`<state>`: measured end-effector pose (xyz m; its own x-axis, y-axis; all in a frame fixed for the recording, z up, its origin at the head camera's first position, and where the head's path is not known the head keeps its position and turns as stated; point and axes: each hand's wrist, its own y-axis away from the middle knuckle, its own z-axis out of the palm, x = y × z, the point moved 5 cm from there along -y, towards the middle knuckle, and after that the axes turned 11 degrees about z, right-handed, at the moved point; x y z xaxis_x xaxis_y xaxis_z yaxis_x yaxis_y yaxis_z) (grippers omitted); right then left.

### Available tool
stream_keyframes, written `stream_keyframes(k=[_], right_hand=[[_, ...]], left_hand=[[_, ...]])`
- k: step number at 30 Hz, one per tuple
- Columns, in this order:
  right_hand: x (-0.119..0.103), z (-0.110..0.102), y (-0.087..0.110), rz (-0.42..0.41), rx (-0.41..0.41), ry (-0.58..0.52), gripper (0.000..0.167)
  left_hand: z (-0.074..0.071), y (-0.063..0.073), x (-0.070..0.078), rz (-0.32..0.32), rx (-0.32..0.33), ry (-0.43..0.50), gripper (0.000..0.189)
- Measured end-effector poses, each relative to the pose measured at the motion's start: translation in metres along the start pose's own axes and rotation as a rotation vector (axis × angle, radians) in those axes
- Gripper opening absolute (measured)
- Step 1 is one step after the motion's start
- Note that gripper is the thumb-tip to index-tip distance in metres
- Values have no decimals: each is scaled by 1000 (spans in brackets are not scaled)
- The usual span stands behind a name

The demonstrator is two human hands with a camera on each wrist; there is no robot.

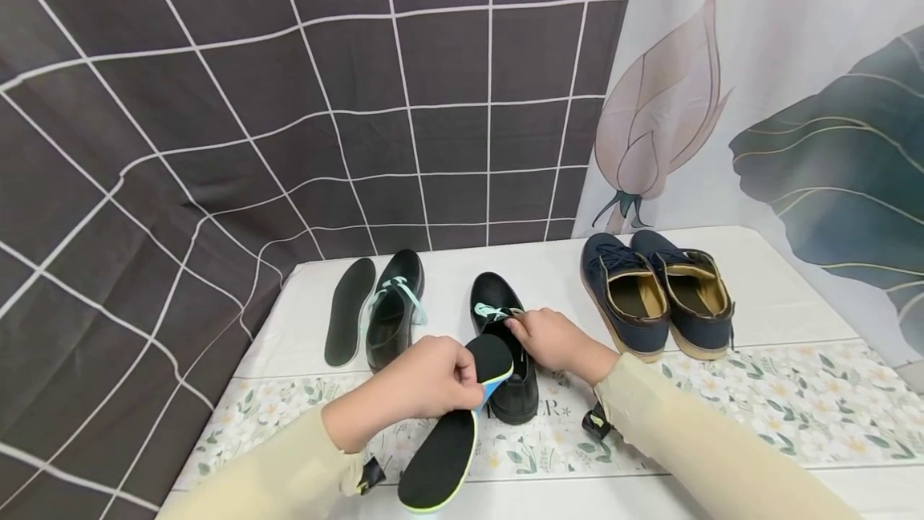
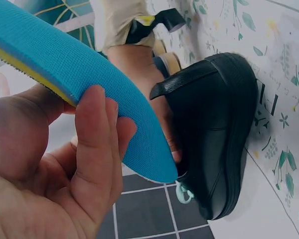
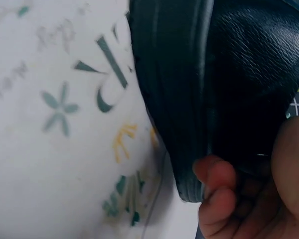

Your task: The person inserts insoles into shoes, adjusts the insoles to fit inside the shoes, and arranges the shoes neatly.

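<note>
My left hand point(image 1: 436, 379) pinches an insole point(image 1: 440, 464) about its middle, black on top with a yellow edge. In the left wrist view the insole's blue underside point(image 2: 104, 84) faces the fingers. One end of it slants over the opening of a black shoe point(image 1: 518, 404) with mint-green laces. My right hand point(image 1: 552, 339) grips that shoe by its side near the laces, thumb at the opening. The right wrist view has the fingers point(image 3: 217, 174) curled against the shoe's side point(image 3: 249, 64). How far the insole's tip reaches into the shoe is hard to tell.
Left of the hands stands the other black shoe point(image 1: 390, 327), with a dark insole point(image 1: 350, 311) lying beside it. A pair of navy shoes point(image 1: 635, 327) stands at the right. Grey checked cloth point(image 1: 447, 143) hangs behind the white floral-covered surface point(image 1: 780, 408).
</note>
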<state>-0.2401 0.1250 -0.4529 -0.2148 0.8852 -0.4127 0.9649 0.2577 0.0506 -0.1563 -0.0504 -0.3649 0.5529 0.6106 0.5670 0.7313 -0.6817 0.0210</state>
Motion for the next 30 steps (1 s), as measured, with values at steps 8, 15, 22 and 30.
stream_keyframes(k=[8, 15, 22, 30], right_hand=[[2, 3, -8, 49, -118, -44, 45], [2, 2, -9, 80, -158, -48, 46], [1, 0, -10, 77, -182, -64, 47], [1, -4, -11, 168, -336, -209, 54]], left_hand=[[10, -15, -5, -43, -4, -29, 30], [16, -26, -1, -19, 4, -27, 34], [20, -35, -1, -51, -4, -37, 39], [20, -40, 5, -101, -53, -67, 49]])
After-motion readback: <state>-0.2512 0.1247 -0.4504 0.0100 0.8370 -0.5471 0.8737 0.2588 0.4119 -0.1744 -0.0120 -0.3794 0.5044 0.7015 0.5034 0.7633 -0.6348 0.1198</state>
